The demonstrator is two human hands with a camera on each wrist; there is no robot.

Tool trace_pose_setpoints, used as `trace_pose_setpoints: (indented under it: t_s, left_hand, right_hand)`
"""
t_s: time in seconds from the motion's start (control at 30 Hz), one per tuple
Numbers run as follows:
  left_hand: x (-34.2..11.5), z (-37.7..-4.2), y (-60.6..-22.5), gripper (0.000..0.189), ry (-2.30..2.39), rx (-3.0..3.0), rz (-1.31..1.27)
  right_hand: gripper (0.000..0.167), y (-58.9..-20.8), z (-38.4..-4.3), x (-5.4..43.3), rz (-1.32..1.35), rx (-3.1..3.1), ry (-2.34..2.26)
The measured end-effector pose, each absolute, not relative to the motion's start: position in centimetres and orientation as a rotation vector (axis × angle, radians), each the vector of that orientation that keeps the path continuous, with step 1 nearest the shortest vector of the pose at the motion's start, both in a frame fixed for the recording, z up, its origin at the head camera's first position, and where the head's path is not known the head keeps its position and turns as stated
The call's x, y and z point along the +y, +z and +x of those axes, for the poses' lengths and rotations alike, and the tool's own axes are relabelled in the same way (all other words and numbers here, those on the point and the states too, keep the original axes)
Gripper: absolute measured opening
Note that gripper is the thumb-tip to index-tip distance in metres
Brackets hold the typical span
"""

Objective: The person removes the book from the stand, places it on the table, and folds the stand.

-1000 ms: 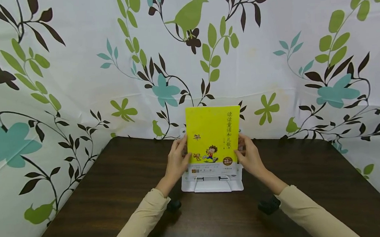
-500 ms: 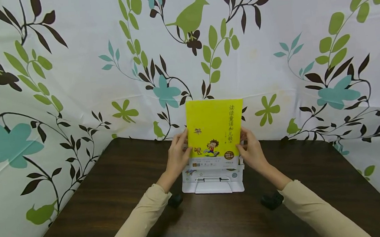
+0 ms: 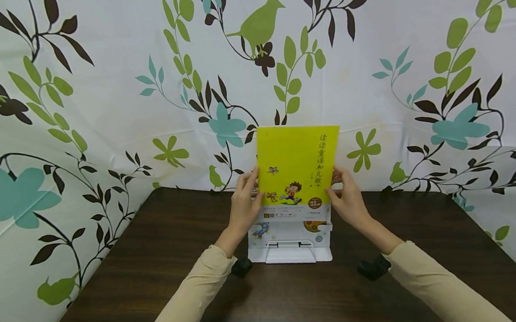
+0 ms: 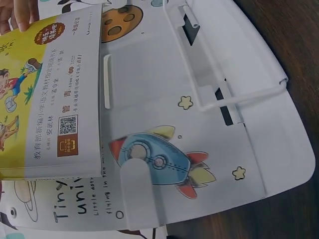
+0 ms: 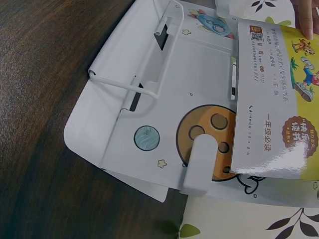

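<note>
A yellow children's book (image 3: 297, 165) with a cartoon boy on its cover stands upright between my two hands. Its left edge is pinched by my left hand (image 3: 243, 205), thumb on the front cover. On the opposite edge, my right hand (image 3: 349, 199) grips it the same way, fingers partly hidden behind. Below and behind the book is a white book stand (image 3: 290, 255), printed with a rocket (image 4: 159, 159) and an orange moon (image 5: 202, 132). The book's lower edge is above the stand's wire holder (image 5: 124, 87), overlapping the printed back panel in both wrist views.
The stand rests on a dark wooden table (image 3: 159, 290). Behind it hangs a white cloth (image 3: 348, 88) patterned with leaves, birds and flowers. A white clip (image 5: 200, 164) sticks out at the panel's side.
Both hands have raised the book up and slightly right, off the stand's lower part. More of the printed panel shows now. The stand stays in place.
</note>
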State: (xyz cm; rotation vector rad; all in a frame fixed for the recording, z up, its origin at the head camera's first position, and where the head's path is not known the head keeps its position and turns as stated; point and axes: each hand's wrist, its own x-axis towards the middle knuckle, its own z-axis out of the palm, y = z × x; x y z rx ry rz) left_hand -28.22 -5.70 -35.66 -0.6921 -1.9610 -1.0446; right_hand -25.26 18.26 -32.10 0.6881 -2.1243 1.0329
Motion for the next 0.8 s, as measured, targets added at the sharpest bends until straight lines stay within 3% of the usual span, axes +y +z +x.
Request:
trace_pose_setpoints:
  t_s: [0.47,0.8]
  left_hand:
    - [-4.3,-27.4,-35.3,0.065,-1.125,-1.924,-0.765]
    - [-2.2,-26.0,-36.0,0.066,-1.218,-1.998,-0.817]
  right_hand:
    - [0.063,-33.1,-26.2,21.0,0.616,-2.143,1.052]
    - [0.063,-34.2,-24.7,23.3,0.504,-2.227,1.048]
